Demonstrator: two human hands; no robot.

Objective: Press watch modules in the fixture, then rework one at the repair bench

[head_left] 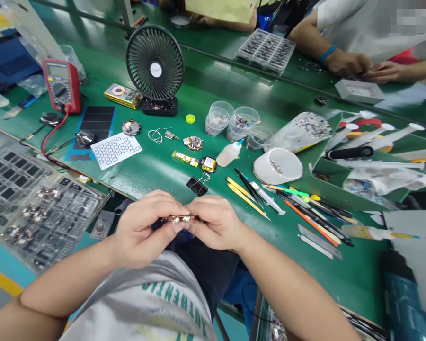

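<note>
My left hand (145, 229) and my right hand (216, 222) meet at the table's front edge. Between their fingertips both grip a shiny rose-gold watch case (179, 219), seen edge-on. Fingers and thumbs hide most of it. Just beyond the hands lies a black binder clip (198, 185). Behind the clip are a round watch module with a yellow battery (208, 164), a slim yellow battery strip (185, 158) and an open round module (193, 142). A small glue bottle (229, 153) lies to their right.
A black fan (155, 66) and a red multimeter (61, 86) stand at the back left. Plastic cups (243, 124) and a white tub (277, 166) stand right of centre. Tweezers, a syringe (266, 195) and pens lie at right. Parts trays (49, 218) are lower left. A co-worker's hands (369, 68) work opposite.
</note>
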